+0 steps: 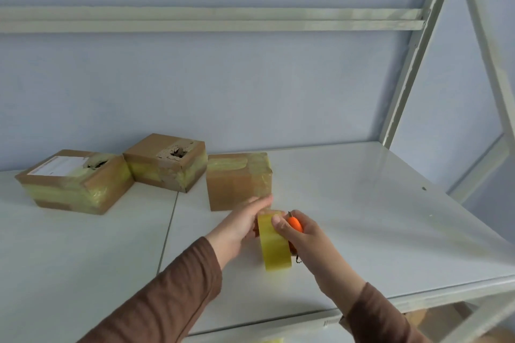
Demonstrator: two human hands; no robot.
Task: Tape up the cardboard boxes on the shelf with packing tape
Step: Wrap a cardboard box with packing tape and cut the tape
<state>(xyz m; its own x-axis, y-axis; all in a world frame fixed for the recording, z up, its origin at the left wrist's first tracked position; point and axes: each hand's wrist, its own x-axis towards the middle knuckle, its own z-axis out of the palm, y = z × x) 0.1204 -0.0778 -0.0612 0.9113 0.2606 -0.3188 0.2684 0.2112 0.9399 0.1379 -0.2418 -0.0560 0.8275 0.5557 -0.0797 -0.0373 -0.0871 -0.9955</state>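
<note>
Three cardboard boxes wrapped in yellowish tape stand on the white shelf (362,203): a left box (75,181) with a white label and a torn hole, a middle box (167,161) with a torn top, and a right box (239,181). In front of the right box my right hand (301,237) holds a roll of yellow packing tape (274,242) with the thumb on it, together with a small orange cutter (294,224) whose blade points up. My left hand (239,228) grips the roll's far side, fingers reaching toward the box.
The shelf's front edge (418,298) runs below my right arm. A metal upright (412,64) and diagonal brace (485,36) stand at the right, a crossbar (209,19) overhead. A seam (170,220) divides the shelf panels. Cardboard shows on the level below (418,317).
</note>
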